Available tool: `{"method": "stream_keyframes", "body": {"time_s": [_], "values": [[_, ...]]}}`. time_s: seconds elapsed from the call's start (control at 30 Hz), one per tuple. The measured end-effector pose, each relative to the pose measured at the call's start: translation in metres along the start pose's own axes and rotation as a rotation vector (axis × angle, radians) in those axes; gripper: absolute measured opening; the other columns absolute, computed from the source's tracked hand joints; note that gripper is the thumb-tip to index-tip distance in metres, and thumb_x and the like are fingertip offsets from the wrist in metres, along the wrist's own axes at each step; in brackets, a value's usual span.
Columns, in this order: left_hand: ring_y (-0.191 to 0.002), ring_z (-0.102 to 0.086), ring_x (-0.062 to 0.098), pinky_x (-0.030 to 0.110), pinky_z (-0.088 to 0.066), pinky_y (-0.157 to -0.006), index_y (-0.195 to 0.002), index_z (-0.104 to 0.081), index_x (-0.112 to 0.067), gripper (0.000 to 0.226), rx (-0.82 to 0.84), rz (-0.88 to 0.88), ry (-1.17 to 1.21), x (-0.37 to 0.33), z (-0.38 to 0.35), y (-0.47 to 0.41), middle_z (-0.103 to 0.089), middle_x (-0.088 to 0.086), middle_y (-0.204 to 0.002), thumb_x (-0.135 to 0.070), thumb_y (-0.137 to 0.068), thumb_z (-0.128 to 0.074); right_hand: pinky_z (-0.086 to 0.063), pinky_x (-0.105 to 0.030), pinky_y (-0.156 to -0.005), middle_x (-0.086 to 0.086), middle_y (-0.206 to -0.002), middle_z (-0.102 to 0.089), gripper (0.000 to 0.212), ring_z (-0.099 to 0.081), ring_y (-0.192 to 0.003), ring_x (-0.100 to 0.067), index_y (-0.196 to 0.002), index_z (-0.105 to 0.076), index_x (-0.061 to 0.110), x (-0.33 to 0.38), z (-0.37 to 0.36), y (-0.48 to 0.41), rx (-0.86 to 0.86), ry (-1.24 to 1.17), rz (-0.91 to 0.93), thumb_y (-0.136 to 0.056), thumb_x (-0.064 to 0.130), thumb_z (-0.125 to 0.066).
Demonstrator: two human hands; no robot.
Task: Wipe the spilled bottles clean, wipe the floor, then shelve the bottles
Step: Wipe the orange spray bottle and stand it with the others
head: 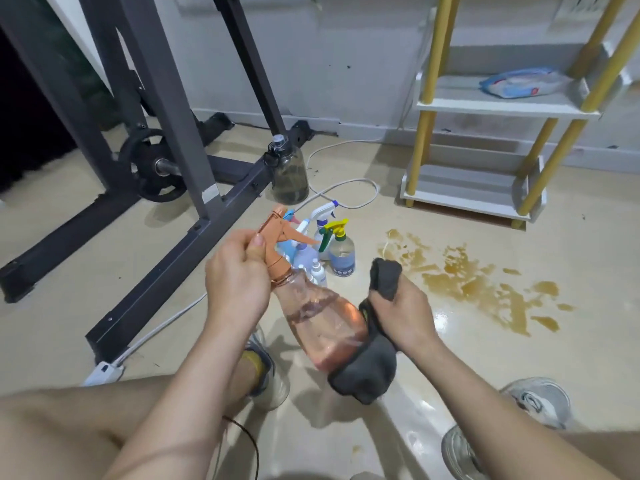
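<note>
Just left of the brown liquid puddle (478, 282) on the glossy beige floor (595, 334), we see a translucent orange plastic spray bottle (322, 320) held off the ground, tilted with its trigger head up and away from us. The left hand (239, 275) grips the bottle's neck and trigger, its fingers (258, 244) curled tight round them. The right hand (405, 310), nearer the puddle, has its fingers clenched on a dark grey cloth (377, 362), which wraps against the bottle's lower side and base. Left of the puddle's far end stands a huddle of small clear spray bottles (341, 254) with white, blue, yellow and green triggers, upright on the floor. Beyond the puddle rises a white shelf unit with yellow posts (485, 102) — a blue-and-white soft packet (523, 83) lies on its middle shelf.
</note>
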State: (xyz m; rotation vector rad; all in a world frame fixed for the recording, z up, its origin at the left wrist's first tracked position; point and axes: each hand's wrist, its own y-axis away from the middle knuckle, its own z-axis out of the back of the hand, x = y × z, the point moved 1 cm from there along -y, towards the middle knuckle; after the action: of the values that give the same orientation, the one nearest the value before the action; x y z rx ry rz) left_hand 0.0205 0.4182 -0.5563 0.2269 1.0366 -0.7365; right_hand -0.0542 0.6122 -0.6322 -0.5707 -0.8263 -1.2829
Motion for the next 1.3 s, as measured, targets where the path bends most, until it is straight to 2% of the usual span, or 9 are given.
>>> {"method": "stream_keyframes", "body": {"time_s": [0.1,0.2,0.4,0.6,0.8,0.93,1.03,1.23,1.3], "values": [[-0.09,-0.062,0.03,0.047,-0.054,-0.079,-0.098,-0.064,-0.024,0.023,-0.023,-0.067,-0.023,-0.012,-0.002,-0.002,-0.068,0.001,-0.089,-0.034,-0.093,-0.044,-0.048,-0.03,-0.062,-0.005,-0.07,-0.067,0.011,-0.062,-0.068,-0.022,-0.075,-0.062,0.013,-0.001,0.014,-0.004,-0.024,-0.632,-0.219,-0.084,0.011,-0.066],[-0.089,-0.06,0.03,0.043,-0.05,-0.079,-0.101,-0.063,-0.014,0.017,-0.039,-0.083,-0.033,-0.015,-0.016,0.008,-0.065,0.001,-0.088,-0.018,-0.099,-0.047,-0.054,-0.024,-0.067,0.002,-0.079,-0.072,0.006,-0.068,-0.072,-0.012,-0.089,-0.064,0.014,0.029,0.023,-0.004,0.065,-0.973,-0.138,-0.09,0.008,-0.062],[-0.084,-0.057,0.026,0.036,-0.045,-0.077,-0.101,-0.064,-0.013,0.016,-0.061,-0.041,0.059,-0.007,-0.044,0.013,-0.066,0.0,-0.086,-0.013,-0.097,-0.048,-0.023,-0.033,-0.111,0.018,-0.149,-0.039,0.061,-0.026,-0.142,-0.006,-0.145,-0.034,0.039,0.024,-0.045,0.009,0.103,0.047,0.404,-0.088,0.059,-0.045],[-0.087,-0.065,0.023,0.047,-0.057,-0.08,-0.091,-0.06,-0.032,0.017,-0.191,0.349,0.37,0.067,-0.077,-0.015,-0.067,-0.002,-0.091,-0.027,-0.094,-0.044,-0.047,-0.032,-0.091,0.004,-0.105,-0.067,0.028,-0.063,-0.11,-0.025,-0.112,-0.062,0.025,-0.068,-0.037,-0.045,0.114,-0.463,-0.198,-0.095,0.005,-0.053],[-0.062,-0.059,0.014,0.025,-0.052,-0.061,-0.079,-0.054,-0.012,0.022,-0.194,0.712,0.478,0.139,-0.132,-0.006,-0.064,-0.005,-0.061,-0.004,-0.097,-0.044,-0.052,-0.032,-0.086,0.011,-0.095,-0.068,0.025,-0.066,-0.096,-0.017,-0.112,-0.06,0.032,-0.068,-0.068,-0.053,0.059,-0.531,-0.184,-0.092,0.018,-0.058],[-0.082,-0.068,0.033,0.044,-0.056,-0.078,-0.078,-0.067,-0.02,0.018,-0.009,0.836,0.389,0.194,-0.161,0.012,-0.071,0.007,-0.076,-0.017,-0.085,-0.05,-0.033,-0.028,-0.104,0.007,-0.138,-0.051,0.044,-0.042,-0.134,-0.015,-0.141,-0.045,0.027,-0.088,-0.132,-0.048,0.287,-0.238,-0.15,-0.098,0.027,-0.053],[-0.083,-0.069,0.026,0.048,-0.055,-0.084,-0.087,-0.068,-0.027,0.026,0.098,0.77,0.274,0.206,-0.172,0.02,-0.072,0.002,-0.081,-0.034,-0.087,-0.042,-0.018,-0.048,-0.116,0.011,-0.15,-0.036,0.043,-0.014,-0.148,-0.014,-0.14,-0.04,0.037,-0.107,-0.172,-0.043,0.37,0.048,-0.084,-0.098,0.036,-0.046],[-0.088,-0.067,0.024,0.036,-0.058,-0.073,-0.093,-0.06,-0.016,0.017,0.008,0.792,0.333,0.203,-0.173,0.029,-0.066,0.015,-0.092,-0.009,-0.095,-0.044,-0.034,-0.041,-0.093,-0.01,-0.12,-0.064,0.037,-0.052,-0.122,-0.034,-0.121,-0.058,0.022,-0.147,-0.17,-0.112,0.261,0.031,-0.5,-0.098,0.047,-0.042],[-0.085,-0.067,0.029,0.034,-0.056,-0.069,-0.089,-0.061,-0.012,0.019,-0.076,0.886,0.39,0.204,-0.17,0.03,-0.066,0.016,-0.087,-0.014,-0.1,-0.045,-0.037,-0.041,-0.088,-0.008,-0.108,-0.065,0.031,-0.057,-0.114,-0.036,-0.106,-0.06,0.019,-0.15,-0.174,-0.102,0.23,0.018,-0.447,-0.097,0.045,-0.045]]}}
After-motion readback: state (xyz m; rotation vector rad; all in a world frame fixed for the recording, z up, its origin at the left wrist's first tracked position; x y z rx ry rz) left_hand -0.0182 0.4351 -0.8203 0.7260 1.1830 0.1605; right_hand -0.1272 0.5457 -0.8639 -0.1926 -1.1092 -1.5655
